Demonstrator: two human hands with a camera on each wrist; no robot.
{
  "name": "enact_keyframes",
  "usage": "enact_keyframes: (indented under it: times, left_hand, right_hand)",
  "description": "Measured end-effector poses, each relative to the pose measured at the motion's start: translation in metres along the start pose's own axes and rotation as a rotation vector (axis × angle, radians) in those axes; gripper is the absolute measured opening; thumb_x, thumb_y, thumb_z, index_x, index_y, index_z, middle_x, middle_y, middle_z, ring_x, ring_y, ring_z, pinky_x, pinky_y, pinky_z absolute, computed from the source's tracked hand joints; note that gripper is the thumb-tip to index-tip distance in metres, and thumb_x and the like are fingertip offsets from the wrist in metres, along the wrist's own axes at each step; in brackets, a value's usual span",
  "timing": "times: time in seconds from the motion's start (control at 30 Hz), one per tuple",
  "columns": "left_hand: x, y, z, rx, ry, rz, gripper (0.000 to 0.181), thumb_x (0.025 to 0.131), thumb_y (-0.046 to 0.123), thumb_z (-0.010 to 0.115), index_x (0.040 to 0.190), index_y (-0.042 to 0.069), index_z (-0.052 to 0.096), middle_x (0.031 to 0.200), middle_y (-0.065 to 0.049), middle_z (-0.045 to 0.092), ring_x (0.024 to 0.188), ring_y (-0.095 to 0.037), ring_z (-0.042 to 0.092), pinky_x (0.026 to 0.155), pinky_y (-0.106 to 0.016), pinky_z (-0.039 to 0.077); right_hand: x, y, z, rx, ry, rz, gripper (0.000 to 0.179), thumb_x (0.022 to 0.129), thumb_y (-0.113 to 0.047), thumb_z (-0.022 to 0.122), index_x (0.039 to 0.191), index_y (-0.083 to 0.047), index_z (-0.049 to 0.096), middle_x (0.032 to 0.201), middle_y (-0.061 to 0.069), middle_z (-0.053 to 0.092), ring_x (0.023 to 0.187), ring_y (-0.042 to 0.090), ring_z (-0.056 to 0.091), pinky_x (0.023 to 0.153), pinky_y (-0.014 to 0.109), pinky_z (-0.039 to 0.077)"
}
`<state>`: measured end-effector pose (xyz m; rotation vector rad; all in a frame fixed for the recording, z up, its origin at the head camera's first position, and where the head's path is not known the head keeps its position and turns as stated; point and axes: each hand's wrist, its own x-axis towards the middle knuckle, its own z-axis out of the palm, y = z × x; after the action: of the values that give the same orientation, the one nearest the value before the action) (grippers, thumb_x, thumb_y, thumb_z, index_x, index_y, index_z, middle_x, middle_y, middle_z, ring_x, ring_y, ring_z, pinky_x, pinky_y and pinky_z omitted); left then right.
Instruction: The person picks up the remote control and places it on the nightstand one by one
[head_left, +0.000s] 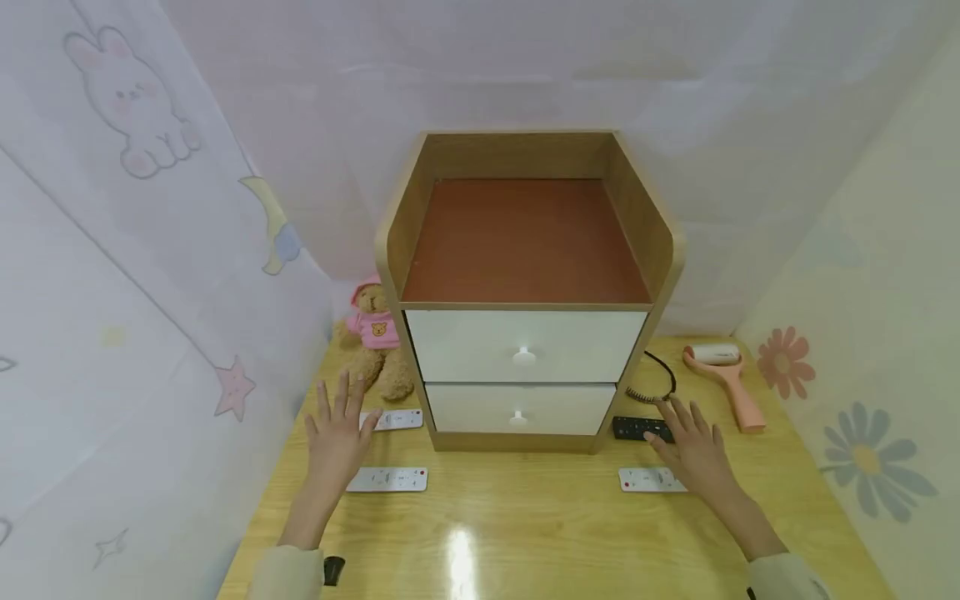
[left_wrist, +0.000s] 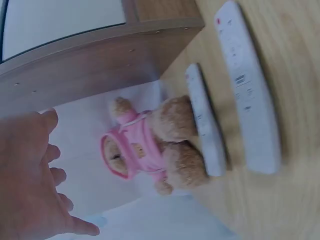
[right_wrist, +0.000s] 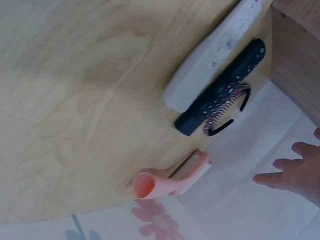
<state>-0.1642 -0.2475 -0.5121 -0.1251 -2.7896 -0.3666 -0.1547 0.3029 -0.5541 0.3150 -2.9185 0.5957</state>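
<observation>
My left hand (head_left: 335,442), fingers spread and holding nothing, hovers left of the cabinet over two white remotes. The front white remote (head_left: 390,479) and the rear white remote (head_left: 401,418) lie roughly parallel, each partly covered by that hand in the head view. Behind them a teddy bear (left_wrist: 145,145) in a pink hooded top sits against the cabinet's side. On the other side, my right hand (head_left: 697,454) is held out empty with straight fingers. It overlaps a white remote (head_left: 645,479) and a black remote (right_wrist: 220,90) lying behind it.
A wooden cabinet (head_left: 517,443) with two closed white drawers stands mid-table, its top tray walled on three sides. Beside the black remote lies a dark toothed headband (right_wrist: 225,112). Farther right is a pink-handled lint roller (head_left: 742,404). A small black object (head_left: 333,570) lies near my left sleeve.
</observation>
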Motion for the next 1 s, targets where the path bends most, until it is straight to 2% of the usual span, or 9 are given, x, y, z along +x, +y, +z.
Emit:
enact_keyframes:
  times: [0.17,0.33,0.5,0.57,0.67,0.73,0.8,0.87,1.0]
  left_hand:
    - [0.018,0.006,-0.037,-0.073,0.075,0.101,0.067,0.099,0.028,0.054,0.154,0.011,0.02,0.16,-0.017,0.012,0.142,-0.05,0.003,0.098,-0.077,0.022]
    - [0.045,0.021,-0.09,-0.244,0.13,0.235,0.065,0.102,0.026,0.049,0.156,0.015,0.014,0.16,-0.014,0.01,0.144,-0.043,0.003,0.113,-0.062,0.013]
    - [0.072,0.039,-0.137,-0.411,0.192,0.417,0.064,0.101,0.041,0.043,0.155,0.016,0.019,0.16,-0.009,0.015,0.146,-0.032,0.013,0.116,-0.052,0.015]
    - [0.083,0.046,-0.151,-0.467,0.212,0.498,0.069,0.099,0.046,0.044,0.154,0.012,0.02,0.16,-0.01,0.017,0.145,-0.03,0.019,0.113,-0.052,0.025]
    - [0.097,0.056,-0.17,-0.555,0.171,0.546,0.074,0.096,0.039,0.054,0.154,0.01,0.018,0.161,-0.005,0.016,0.144,-0.026,0.023,0.102,-0.056,0.039]
    - [0.104,0.065,-0.181,-0.607,0.112,0.526,0.078,0.093,0.025,0.061,0.155,0.014,0.015,0.161,0.001,0.014,0.143,-0.023,0.025,0.095,-0.056,0.046]
    - [0.109,0.076,-0.193,-0.657,0.049,0.488,0.087,0.09,0.011,0.067,0.156,0.018,0.012,0.161,0.005,0.012,0.143,-0.023,0.027,0.093,-0.054,0.048]
    - [0.113,0.086,-0.203,-0.694,-0.001,0.47,0.092,0.086,0.001,0.069,0.156,0.019,0.012,0.162,0.004,0.011,0.141,-0.027,0.031,0.092,-0.05,0.048]
    - [0.117,0.098,-0.216,-0.739,-0.091,0.446,0.084,0.09,0.002,0.065,0.155,0.018,0.014,0.162,0.002,0.011,0.137,-0.036,0.035,0.094,-0.042,0.049]
  right_hand:
    - [-0.013,0.013,0.001,-0.05,-0.085,0.006,0.066,0.094,-0.039,0.061,0.147,-0.008,0.037,0.146,0.026,0.037,0.131,0.055,0.029,0.093,0.081,0.019]
    - [-0.026,0.027,0.004,-0.073,-0.183,0.008,0.07,0.087,-0.038,0.07,0.143,-0.006,0.043,0.141,0.027,0.043,0.122,0.056,0.04,0.085,0.081,0.029]
    - [-0.038,0.044,0.014,-0.05,-0.248,-0.018,0.074,0.075,-0.031,0.081,0.137,-0.003,0.051,0.134,0.029,0.049,0.115,0.054,0.048,0.077,0.077,0.039]
    - [-0.039,0.05,0.018,-0.01,-0.267,-0.036,0.071,0.073,-0.025,0.083,0.133,0.0,0.053,0.131,0.03,0.05,0.114,0.054,0.048,0.08,0.072,0.042]
    - [-0.04,0.055,0.025,0.052,-0.271,-0.068,0.064,0.072,-0.013,0.083,0.128,0.004,0.057,0.127,0.031,0.053,0.114,0.052,0.05,0.089,0.065,0.042]
    - [-0.04,0.057,0.027,0.066,-0.255,-0.09,0.059,0.071,-0.007,0.082,0.124,0.005,0.059,0.123,0.03,0.056,0.113,0.05,0.052,0.093,0.062,0.042]
    - [-0.04,0.057,0.029,0.057,-0.231,-0.116,0.055,0.07,-0.002,0.081,0.121,0.005,0.061,0.12,0.028,0.059,0.111,0.047,0.055,0.094,0.059,0.042]
    - [-0.041,0.055,0.03,0.045,-0.209,-0.141,0.052,0.068,0.002,0.081,0.117,0.006,0.063,0.116,0.025,0.062,0.108,0.045,0.057,0.094,0.057,0.044]
    - [-0.042,0.05,0.031,0.014,-0.197,-0.182,0.049,0.067,0.007,0.079,0.114,0.006,0.064,0.111,0.023,0.065,0.104,0.043,0.06,0.091,0.055,0.046]
